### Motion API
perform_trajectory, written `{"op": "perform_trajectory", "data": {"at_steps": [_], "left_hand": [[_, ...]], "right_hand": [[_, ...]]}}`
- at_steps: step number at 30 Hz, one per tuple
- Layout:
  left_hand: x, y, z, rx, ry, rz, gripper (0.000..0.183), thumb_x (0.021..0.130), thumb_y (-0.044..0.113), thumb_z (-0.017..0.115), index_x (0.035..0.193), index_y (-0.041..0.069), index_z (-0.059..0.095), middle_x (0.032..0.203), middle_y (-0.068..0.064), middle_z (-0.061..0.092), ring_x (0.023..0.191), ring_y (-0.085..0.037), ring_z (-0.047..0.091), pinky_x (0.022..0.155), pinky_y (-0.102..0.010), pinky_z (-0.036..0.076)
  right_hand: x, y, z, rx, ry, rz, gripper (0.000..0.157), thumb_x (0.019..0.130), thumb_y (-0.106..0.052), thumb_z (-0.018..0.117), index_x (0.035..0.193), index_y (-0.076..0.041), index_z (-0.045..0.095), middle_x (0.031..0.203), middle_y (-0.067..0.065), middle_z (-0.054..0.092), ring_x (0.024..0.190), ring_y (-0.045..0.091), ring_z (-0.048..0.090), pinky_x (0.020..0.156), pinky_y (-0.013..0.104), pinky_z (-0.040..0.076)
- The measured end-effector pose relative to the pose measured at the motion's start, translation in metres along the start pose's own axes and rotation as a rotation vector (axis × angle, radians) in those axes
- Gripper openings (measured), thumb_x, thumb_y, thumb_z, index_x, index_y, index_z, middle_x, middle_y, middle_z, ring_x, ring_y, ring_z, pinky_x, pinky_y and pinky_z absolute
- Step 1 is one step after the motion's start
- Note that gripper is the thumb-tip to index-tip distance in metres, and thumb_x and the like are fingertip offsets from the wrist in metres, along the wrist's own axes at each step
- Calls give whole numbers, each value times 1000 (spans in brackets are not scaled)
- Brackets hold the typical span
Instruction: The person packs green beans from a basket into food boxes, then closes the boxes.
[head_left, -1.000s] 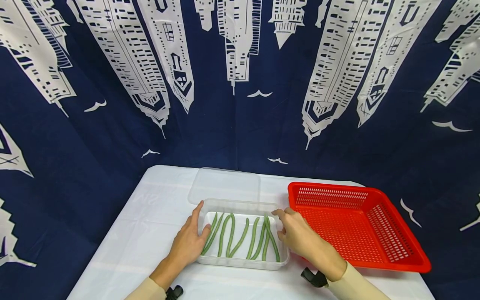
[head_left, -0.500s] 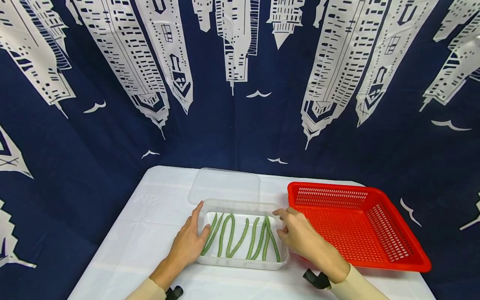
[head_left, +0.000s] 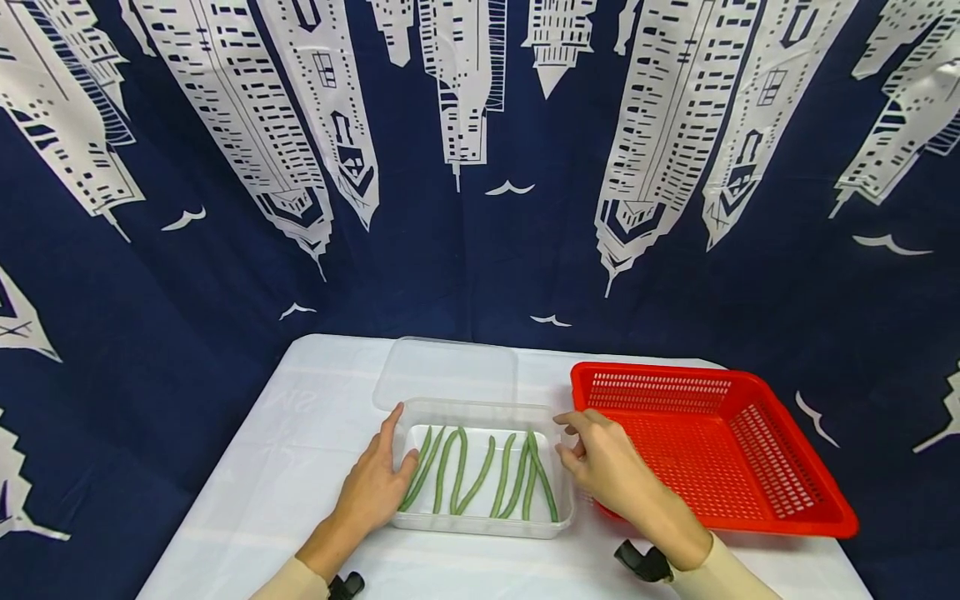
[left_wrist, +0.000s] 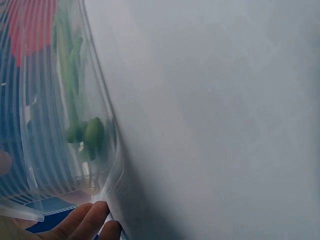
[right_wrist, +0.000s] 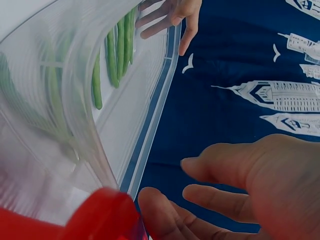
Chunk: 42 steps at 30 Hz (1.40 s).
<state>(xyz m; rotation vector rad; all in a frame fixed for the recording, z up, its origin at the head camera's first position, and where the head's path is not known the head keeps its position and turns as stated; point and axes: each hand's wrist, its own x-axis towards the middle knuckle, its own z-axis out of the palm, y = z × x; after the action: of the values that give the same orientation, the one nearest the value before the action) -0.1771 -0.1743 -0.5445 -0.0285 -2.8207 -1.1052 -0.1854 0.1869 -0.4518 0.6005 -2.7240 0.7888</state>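
A clear plastic container (head_left: pixel 480 525) sits on the white table with several green beans (head_left: pixel 480 475) lying in it, spread side by side. My left hand (head_left: pixel 375 479) holds its left wall, thumb over the rim and fingers along the outside. Through the clear plastic, the left wrist view shows bean ends (left_wrist: pixel 94 132) above the fingers at the corner. My right hand (head_left: pixel 603 458) is at the container's right end, fingers loosely bent and nothing between them. In the right wrist view its fingertips (right_wrist: pixel 152 200) are beside the container corner.
A red perforated basket (head_left: pixel 675 450) stands right of the container, partly behind my right hand and forearm. A flat clear lid (head_left: pixel 450 372) lies on the table (head_left: pixel 247 500) behind the container. A dark blue cloth with white buildings (head_left: pixel 465 267) hangs beyond the table.
My right hand has drawn slightly right, away from the container's right rim. My left hand keeps its place on the left wall. The beans lie as before; the head view has shifted a little.
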Motion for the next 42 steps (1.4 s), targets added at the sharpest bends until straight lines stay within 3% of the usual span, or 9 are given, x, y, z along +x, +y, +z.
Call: {"op": "perform_trajectory", "data": {"at_steps": [6, 16, 22, 31, 35, 42], "left_hand": [[0, 3, -6, 15, -16, 3, 80, 118, 36, 67, 186, 31, 26, 167, -32, 62, 148, -58, 66, 113, -79, 57], [12, 4, -15, 16, -25, -1, 74, 119, 44, 65, 184, 24, 35, 170, -28, 60, 149, -55, 67, 112, -78, 58], [31, 3, -24, 13, -3, 0, 69, 120, 44, 62, 180, 18, 43, 165, -20, 65, 142, -43, 73, 111, -71, 60], [70, -1, -38, 27, 10, -39, 70, 120, 50, 56, 180, 15, 44, 166, -26, 61, 148, -50, 66, 116, -74, 55], [91, -3, -45, 33, -9, -74, 74, 119, 54, 53, 180, 13, 41, 170, -31, 55, 155, -55, 59, 122, -76, 50], [122, -4, -49, 35, -68, -117, 79, 119, 56, 46, 181, 7, 36, 174, -35, 47, 161, -57, 51, 132, -74, 43]], "right_hand": [[3, 6, -4, 16, 30, -4, 33, 95, 4, 88, 127, 0, 83, 100, 9, 79, 77, 11, 67, 65, 20, 59], [28, 14, -10, 61, -25, 33, 33, 101, -5, 85, 133, 2, 80, 108, 13, 83, 86, 15, 77, 74, 26, 66], [53, 24, -10, 82, -101, 65, 34, 106, -12, 82, 137, 1, 80, 113, 12, 86, 93, 17, 81, 83, 38, 70], [92, 33, -1, 150, -239, 146, 43, 110, -22, 78, 145, 3, 74, 132, 25, 83, 111, 36, 85, 101, 55, 70], [113, 36, 8, 182, -308, 162, 52, 110, -27, 77, 151, 4, 70, 142, 29, 78, 122, 40, 82, 105, 54, 68], [139, 48, 31, 389, -415, 271, 68, 112, -26, 74, 164, 12, 52, 153, 37, 68, 122, 53, 80, 106, 51, 68]]}}
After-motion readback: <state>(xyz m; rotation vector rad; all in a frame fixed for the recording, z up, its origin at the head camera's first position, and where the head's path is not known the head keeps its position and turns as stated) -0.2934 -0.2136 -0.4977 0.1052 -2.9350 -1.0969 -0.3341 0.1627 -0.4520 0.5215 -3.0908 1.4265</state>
